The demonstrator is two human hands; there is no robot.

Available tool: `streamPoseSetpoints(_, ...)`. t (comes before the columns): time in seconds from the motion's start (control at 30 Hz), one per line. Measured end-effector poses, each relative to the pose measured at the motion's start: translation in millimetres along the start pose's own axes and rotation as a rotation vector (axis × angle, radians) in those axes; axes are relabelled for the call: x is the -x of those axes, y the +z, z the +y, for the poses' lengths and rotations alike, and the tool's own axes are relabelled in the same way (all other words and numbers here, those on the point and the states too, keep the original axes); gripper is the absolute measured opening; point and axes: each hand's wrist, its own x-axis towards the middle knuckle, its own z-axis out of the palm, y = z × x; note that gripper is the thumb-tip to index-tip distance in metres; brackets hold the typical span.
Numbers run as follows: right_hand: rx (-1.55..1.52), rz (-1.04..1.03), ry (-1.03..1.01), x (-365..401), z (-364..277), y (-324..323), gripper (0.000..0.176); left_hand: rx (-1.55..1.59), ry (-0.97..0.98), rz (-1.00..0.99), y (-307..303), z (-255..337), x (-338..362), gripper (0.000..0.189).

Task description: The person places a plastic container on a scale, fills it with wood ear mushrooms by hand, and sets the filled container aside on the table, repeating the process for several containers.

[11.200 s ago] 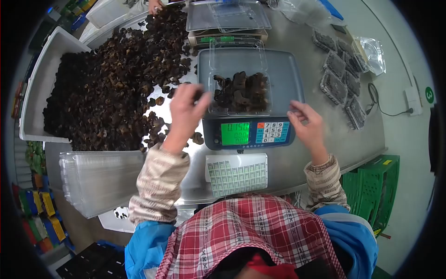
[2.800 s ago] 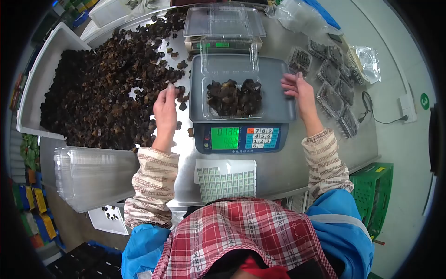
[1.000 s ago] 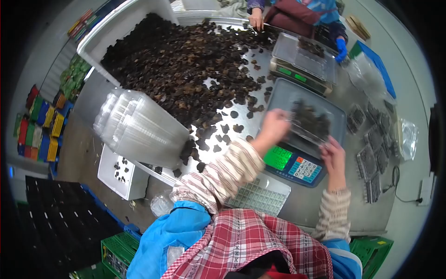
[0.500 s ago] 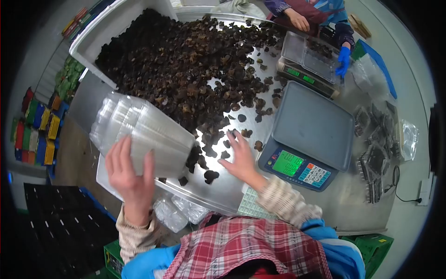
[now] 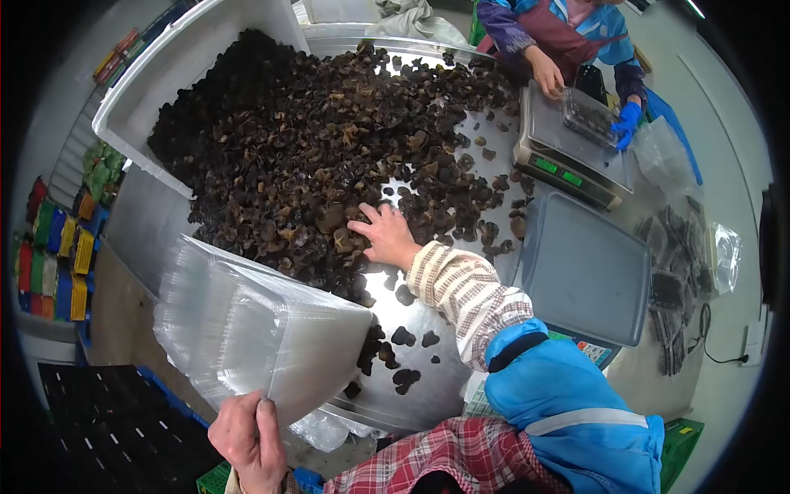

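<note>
My left hand is closed, thumb against curled fingers, at the lower corner of a nested stack of clear plastic trays. The tray edge appears pinched there; the exact contact is partly hidden. The stack leans at the near left side of the metal table. My right hand reaches over the near edge of a large heap of dark wood ear mushrooms. Its fingers are spread over the pieces, and nothing is visibly held. Several loose wood ears lie below it on the bare metal.
A grey-topped scale stands to my right, partly behind my sleeve. Beyond it, a co-worker's bare hand and blue-gloved hand hold a clear container over a second scale. Clear lids lie far right; a white bin tips behind the heap.
My right hand has moved forward and left from beside the scale to the heap. My left hand has dropped to the stack's lower corner and closed. The co-worker's container has shifted.
</note>
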Motion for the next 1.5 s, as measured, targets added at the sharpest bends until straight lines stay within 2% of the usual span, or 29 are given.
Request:
streamPoseSetpoints(0.1,-0.022,-0.043,0.077,11,-5,1,0.048,-0.064,-0.002,-0.02,-1,3,-5,0.011)
streamPoseSetpoints(0.17,-0.009,0.044,0.061,13,-8,-5,0.041,-0.074,-0.016,0.012,-1,3,-9,0.01)
streamPoseSetpoints(0.23,-0.165,-0.111,0.279,12,-10,-7,0.037,0.007,0.055,-0.004,-2,3,-9,0.012)
streamPoseSetpoints(0.33,-0.219,-0.048,0.426,19,-7,-19,0.038,0.05,-0.052,-0.151,-14,3,-9,0.011)
streamPoseSetpoints(0.37,-0.365,-0.07,0.556,18,-3,-21,0.041,0.09,-0.069,-0.156,-14,-1,-11,0.012)
streamPoseSetpoints(0.4,-0.493,0.063,0.598,23,2,-16,0.042,0.103,-0.095,-0.186,-16,2,-14,0.014)
streamPoseSetpoints(0.43,-0.506,0.207,0.481,25,13,-15,0.043,0.098,-0.049,-0.163,-16,-1,-17,0.015)
streamPoseSetpoints(0.47,-0.809,0.229,0.587,26,25,-9,0.045,0.102,0.01,-0.146,-15,-5,-20,0.016)
streamPoseSetpoints(0.5,-1.103,0.246,0.706,26,31,-6,0.048,0.119,-0.029,-0.164,-15,-7,-20,0.016)
streamPoseSetpoints(0.57,-1.513,0.353,0.862,34,21,-39,0.058,0.137,-0.055,-0.179,-14,-9,-21,0.017)
streamPoseSetpoints(0.63,-1.625,0.37,0.912,42,3,-79,0.073,0.184,-0.075,-0.172,-11,-10,-20,0.018)
streamPoseSetpoints(0.7,-1.742,0.418,0.874,52,2,-90,0.071,0.192,-0.069,-0.155,-6,-15,-21,0.018)
streamPoseSetpoints(0.73,-1.741,0.429,0.876,55,14,-84,0.071,0.081,-0.045,-0.03,-2,-20,-23,0.017)
streamPoseSetpoints(0.8,-2.164,0.266,0.612,69,41,-80,0.066,-0.11,0.018,0.252,0,-26,-29,0.014)
streamPoseSetpoints(0.83,-2.177,0.228,0.609,85,52,-94,0.048,-0.182,0.065,0.41,-1,-30,-36,0.013)
streamPoseSetpoints(0.9,-1.734,0.24,0.346,122,35,-170,0.032,-0.184,0.209,0.756,-18,-5,-45,0.011)
streamPoseSetpoints(0.93,-1.417,0.504,0.473,141,7,-208,0.021,-0.122,0.185,0.818,-16,18,-43,0.009)
streamPoseSetpoints(0.97,-1.689,0.282,0.708,151,21,-250,0.02,-0.057,0.155,0.878,-8,36,-43,0.009)
streamPoseSetpoints(1.03,-1.655,0.421,0.557,178,69,-269,0.023,-0.085,0.465,0.835,39,84,-47,0.004)
streamPoseSetpoints(1.07,-1.619,0.493,0.635,192,80,-291,0.026,0.059,0.665,0.648,76,101,-50,0.006)
streamPoseSetpoints(1.13,-1.497,0.68,0.686,213,84,-336,0.033,0.005,0.96,0.356,155,128,-45,0.013)
streamPoseSetpoints(1.17,-1.388,0.75,0.663,223,88,-350,0.029,-0.008,0.993,0.158,202,134,-37,0.014)
streamPoseSetpoints(1.2,-1.266,0.786,0.678,232,89,-358,0.027,0.063,1.164,0.123,223,159,-34,0.011)
streamPoseSetpoints(1.23,-1.147,0.817,0.694,240,88,-363,0.025,0.106,1.227,0.0,253,166,-28,0.012)
streamPoseSetpoints(1.27,-0.962,0.81,0.612,247,94,-359,0.025,0.13,1.276,-0.077,271,176,-24,0.011)
streamPoseSetpoints(1.33,-0.564,0.735,0.539,259,99,-336,0.028,0.151,1.322,-0.1,299,187,-20,0.011)
streamPoseSetpoints(1.37,-0.276,0.777,0.374,265,104,-315,0.03,0.161,1.308,-0.124,306,189,-16,0.011)
streamPoseSetpoints(1.43,-0.043,0.577,0.322,277,102,-279,0.032,0.176,1.286,-0.097,313,190,-8,0.014)
streamPoseSetpoints(1.5,0.097,0.273,0.265,289,100,-251,0.036,0.177,1.257,-0.076,313,190,-3,0.017)
